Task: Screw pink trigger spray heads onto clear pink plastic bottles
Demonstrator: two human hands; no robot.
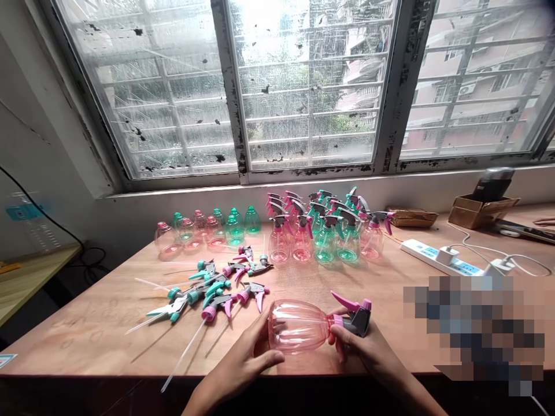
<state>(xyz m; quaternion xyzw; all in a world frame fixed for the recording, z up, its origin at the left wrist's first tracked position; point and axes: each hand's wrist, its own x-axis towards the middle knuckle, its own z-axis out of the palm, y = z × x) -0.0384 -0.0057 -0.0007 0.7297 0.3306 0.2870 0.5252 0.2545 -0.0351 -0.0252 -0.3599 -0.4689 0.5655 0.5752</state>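
A clear pink spray bottle (pixel 299 327) lies on its side between my hands, just over the front part of the table. My left hand (pixel 259 349) cups its base, the thumb along the near side. At the neck, the fingers of my right hand (pixel 353 344) grip near the pink collar of the grey-and-pink trigger sprayer (pixel 358 318), which sits on the bottle. To the left is a loose pile of trigger sprayers (pixel 212 292), pink and teal, with thin dip tubes sticking out. Behind them stand several headless bottles (pixel 217 231), pink and green.
Several bottles with sprayers (pixel 325 245) stand in rows at the back middle. Towards the right are a white power strip (pixel 440 257) with plugs and cables, a cardboard box (pixel 474 211) and another person's hand (pixel 545 221). A blurred patch hides the right front.
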